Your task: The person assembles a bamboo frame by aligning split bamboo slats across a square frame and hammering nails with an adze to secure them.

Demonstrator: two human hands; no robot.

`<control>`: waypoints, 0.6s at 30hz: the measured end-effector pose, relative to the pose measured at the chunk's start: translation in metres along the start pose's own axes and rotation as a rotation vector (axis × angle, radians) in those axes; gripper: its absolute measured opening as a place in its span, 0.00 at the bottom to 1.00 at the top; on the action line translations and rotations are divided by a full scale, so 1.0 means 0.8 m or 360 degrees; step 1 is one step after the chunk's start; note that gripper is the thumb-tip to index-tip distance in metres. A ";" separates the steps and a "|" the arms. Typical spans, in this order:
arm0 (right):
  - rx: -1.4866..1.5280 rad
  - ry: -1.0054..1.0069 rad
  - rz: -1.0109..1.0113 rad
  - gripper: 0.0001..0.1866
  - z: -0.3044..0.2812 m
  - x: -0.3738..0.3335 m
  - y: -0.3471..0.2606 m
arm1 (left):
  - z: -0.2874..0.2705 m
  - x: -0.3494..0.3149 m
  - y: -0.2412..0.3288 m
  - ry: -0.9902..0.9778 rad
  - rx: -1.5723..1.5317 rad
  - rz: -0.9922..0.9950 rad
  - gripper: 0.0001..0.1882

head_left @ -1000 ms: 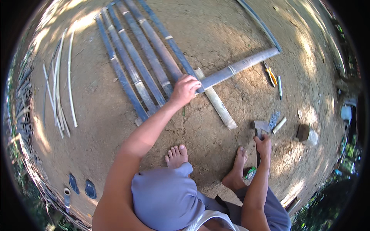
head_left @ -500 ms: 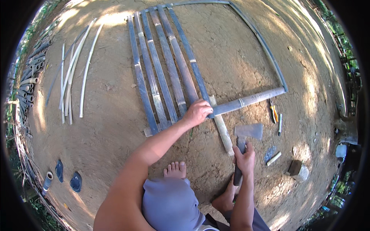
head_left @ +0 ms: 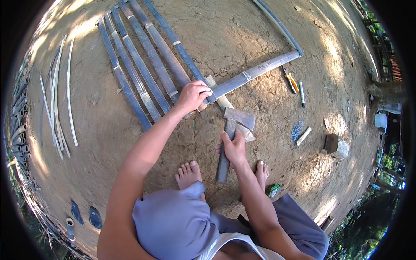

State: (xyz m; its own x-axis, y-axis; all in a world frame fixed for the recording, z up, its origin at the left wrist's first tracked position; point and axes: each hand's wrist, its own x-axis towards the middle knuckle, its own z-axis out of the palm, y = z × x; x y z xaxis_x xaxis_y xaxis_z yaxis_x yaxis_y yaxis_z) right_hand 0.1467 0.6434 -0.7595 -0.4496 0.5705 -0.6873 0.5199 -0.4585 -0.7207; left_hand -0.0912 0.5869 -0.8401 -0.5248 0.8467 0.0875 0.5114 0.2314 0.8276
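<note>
My right hand [head_left: 234, 148] grips the dark handle of a hatchet [head_left: 223, 164], its broad metal head raised over a pale wooden piece [head_left: 224, 103] on the ground. My left hand [head_left: 195, 96] is closed, its fingertips pressed together at the near end of a dark bamboo slat [head_left: 184, 54]. What is between these fingers is hidden or too small to make out. There the slat meets a thicker bamboo crosspiece [head_left: 268, 67] with writing on it. Several more bamboo slats [head_left: 149, 47] lie side by side to the left of my left hand.
Pliers with orange handles [head_left: 292, 82], a marker [head_left: 302, 95], a pile of nails [head_left: 297, 130] and a short pale stick [head_left: 304, 136] lie right. Farther right sits a wooden block [head_left: 336, 146]. Thin bamboo strips [head_left: 55, 95] and flip-flops [head_left: 95, 217] are left. A green tape measure [head_left: 273, 190] is beside my foot.
The view has shifted, so the frame sits farther left and higher. My right hand has brought the hatchet closer to my left hand, which stays at the slat's end.
</note>
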 end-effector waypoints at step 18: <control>-0.0314 0.0218 -0.0137 0.23 0.048 0.019 0.017 | 0.002 0.006 0.004 -0.0027 -0.0056 0.0034 0.08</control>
State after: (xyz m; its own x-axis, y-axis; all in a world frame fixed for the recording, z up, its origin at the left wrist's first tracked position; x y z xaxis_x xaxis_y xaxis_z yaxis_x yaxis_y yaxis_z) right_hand 0.1192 0.6196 -0.7836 -0.4028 0.6950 -0.5956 0.6217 -0.2698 -0.7353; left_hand -0.0914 0.5926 -0.8376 -0.5019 0.8596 0.0963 0.4981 0.1962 0.8447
